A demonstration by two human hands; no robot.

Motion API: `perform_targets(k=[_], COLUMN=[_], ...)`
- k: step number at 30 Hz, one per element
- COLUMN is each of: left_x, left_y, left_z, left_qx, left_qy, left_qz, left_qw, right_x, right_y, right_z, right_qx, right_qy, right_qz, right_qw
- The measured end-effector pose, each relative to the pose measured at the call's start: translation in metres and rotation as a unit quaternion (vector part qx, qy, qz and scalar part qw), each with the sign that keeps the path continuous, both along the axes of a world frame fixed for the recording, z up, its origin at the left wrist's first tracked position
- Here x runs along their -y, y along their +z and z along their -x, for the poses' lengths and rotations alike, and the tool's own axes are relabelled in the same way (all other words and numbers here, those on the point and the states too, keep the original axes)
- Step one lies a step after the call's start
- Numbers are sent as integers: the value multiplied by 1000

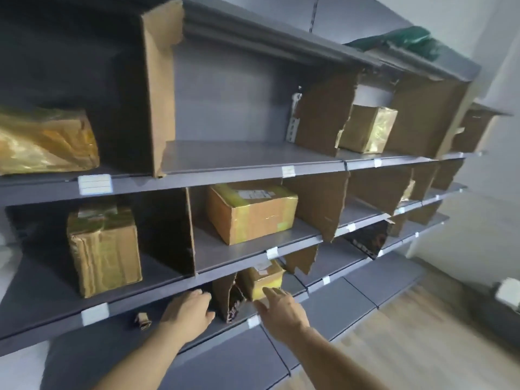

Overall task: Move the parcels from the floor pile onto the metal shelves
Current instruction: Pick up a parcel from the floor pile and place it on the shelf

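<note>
Grey metal shelves [242,157] fill the view, split into bays by torn cardboard dividers [159,88]. A small taped parcel [261,278] sits on a lower shelf. My right hand [281,308] reaches toward it with fingers spread, fingertips at its front corner, not gripping. My left hand [191,308] rests open at the shelf edge, left of a torn divider [226,296]. Other taped parcels stand on the shelves: one at upper left [45,140], one at middle left [104,249], one in the middle bay [250,212], one at upper right [367,128]. The floor pile is out of view.
A green bag [405,40] lies on the top shelf at right. A dark packet [368,239] sits on a lower shelf further right. A scrap of tape [142,320] lies on the low shelf. Wooden floor [422,342] extends at lower right, with a white object [506,295] on it.
</note>
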State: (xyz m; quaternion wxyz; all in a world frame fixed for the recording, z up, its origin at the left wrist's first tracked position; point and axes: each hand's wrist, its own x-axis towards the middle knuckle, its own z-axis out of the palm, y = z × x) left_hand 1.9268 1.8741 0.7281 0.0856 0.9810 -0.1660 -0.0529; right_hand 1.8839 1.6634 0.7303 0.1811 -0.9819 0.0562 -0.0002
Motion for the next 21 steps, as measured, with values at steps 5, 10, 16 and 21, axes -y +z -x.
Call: perform_targets(k=[5, 10, 16, 21], left_x=[129, 281, 455, 579], left_y=[-3, -13, -8, -19], left_z=[-1, 16, 64, 102], left_qx=[-91, -162, -113, -104], left_qy=[-127, -237, -320, -379], left_qz=[-15, -51, -57, -66], left_qw=[988, 957, 939, 917], right_x=[124, 257, 424, 523], right_y=[-17, -38, -39, -51], right_z=[35, 107, 188, 239], right_qx=[-113, -169, -149, -120], right_qy=[-109, -220, -323, -402], right_qz=[-35, -57, -55, -76], right_qw=[987, 959, 933, 904])
